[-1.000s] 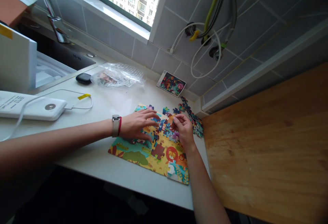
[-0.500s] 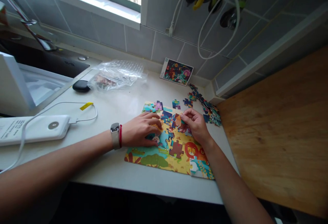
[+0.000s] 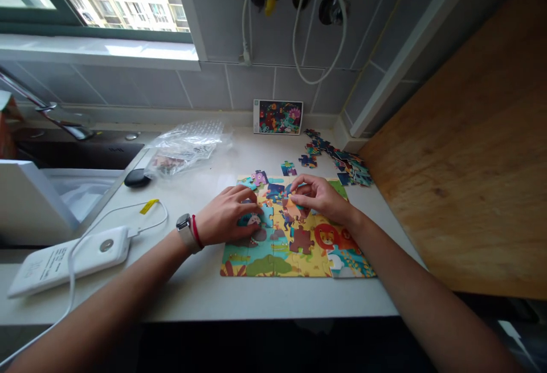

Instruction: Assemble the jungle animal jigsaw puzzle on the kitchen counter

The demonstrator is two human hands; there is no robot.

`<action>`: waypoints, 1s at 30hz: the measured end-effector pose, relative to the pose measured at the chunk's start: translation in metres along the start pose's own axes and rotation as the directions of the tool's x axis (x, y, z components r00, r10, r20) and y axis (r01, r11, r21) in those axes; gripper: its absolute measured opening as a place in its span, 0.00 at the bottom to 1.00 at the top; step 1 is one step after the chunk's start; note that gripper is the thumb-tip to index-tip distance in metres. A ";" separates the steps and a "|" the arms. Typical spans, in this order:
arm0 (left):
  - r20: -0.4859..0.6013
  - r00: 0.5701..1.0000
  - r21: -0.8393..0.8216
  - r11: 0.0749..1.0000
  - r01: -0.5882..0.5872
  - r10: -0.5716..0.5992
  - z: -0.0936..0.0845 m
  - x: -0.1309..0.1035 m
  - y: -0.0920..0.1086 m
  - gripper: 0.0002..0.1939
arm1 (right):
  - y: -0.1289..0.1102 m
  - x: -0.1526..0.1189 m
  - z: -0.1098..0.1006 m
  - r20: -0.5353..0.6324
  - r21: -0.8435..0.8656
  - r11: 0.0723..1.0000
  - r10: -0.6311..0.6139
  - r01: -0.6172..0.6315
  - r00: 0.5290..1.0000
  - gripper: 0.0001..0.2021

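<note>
My left hand (image 3: pixel 231 216) lies over the left part of a colourful animal jigsaw puzzle (image 3: pixel 252 267), fingers spread and curved, fingertips touching it. My right hand (image 3: pixel 322 197) is over the upper right of the puzzle, thumb and forefinger pinched on a puzzle piece (image 3: pixel 296 209) with orange on it; the fingers partly hide it. A brown puzzle piece (image 3: pixel 301 240) rests on top of the puzzle, near the lion picture. A purple piece (image 3: pixel 258 178) overlaps the puzzle's top left edge, and a blue-green piece (image 3: pixel 288 168) lies just beyond the top edge.
Several loose puzzle pieces (image 3: pixel 352 168) are heaped at the right, by a wooden board (image 3: pixel 461 191). A picture card (image 3: pixel 280 118) leans on the tiled wall. At left are a clear plastic bag (image 3: pixel 188 148), a black case (image 3: pixel 137 178), a cabled white power bank (image 3: pixel 72 259) and a sink (image 3: pixel 77 148).
My head view has turned, so the counter looks more level. My right fingers have shifted slightly over the orange piece. My left hand stays on the puzzle.
</note>
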State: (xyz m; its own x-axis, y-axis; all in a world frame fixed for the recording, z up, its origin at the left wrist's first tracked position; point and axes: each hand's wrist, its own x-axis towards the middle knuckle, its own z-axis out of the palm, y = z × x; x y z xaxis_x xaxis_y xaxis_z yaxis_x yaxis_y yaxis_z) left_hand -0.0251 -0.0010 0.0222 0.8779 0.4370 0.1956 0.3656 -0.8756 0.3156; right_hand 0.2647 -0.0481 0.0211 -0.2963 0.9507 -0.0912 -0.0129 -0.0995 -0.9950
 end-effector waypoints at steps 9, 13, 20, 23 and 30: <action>-0.032 0.991 -0.041 0.990 -0.133 0.132 0.022 0.017 0.039 0.20 | 0.002 0.007 -0.010 -0.091 -0.064 0.992 -0.115 0.109 0.989 0.15; -0.024 0.984 -0.030 0.984 -0.175 0.174 0.037 0.031 0.062 0.19 | 0.001 0.007 -0.014 -0.160 -0.026 0.991 -0.134 0.131 0.978 0.13; -0.077 0.991 -0.183 0.975 -0.125 0.112 0.034 0.036 0.059 0.10 | -0.002 0.006 -0.016 -0.137 0.047 0.990 -0.123 0.131 0.983 0.14; -0.095 0.992 -0.168 0.981 -0.100 0.085 0.028 0.032 0.051 0.10 | -0.005 0.003 -0.019 -0.002 0.029 0.995 -0.091 0.091 0.996 0.13; -0.134 0.989 -0.080 0.994 -0.072 0.061 0.018 0.028 0.029 0.08 | -0.006 -0.006 -0.013 0.371 -0.097 0.994 0.082 -0.050 0.925 0.15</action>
State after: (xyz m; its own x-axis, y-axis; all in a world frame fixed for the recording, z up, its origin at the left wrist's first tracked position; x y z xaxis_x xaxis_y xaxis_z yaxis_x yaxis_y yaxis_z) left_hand 0.0153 -0.0177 0.0204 0.8492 0.4065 0.3371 0.2756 -0.8856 0.3737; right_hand 0.2794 -0.0493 0.0269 -0.6293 0.7623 -0.1510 0.0946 -0.1176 -0.9885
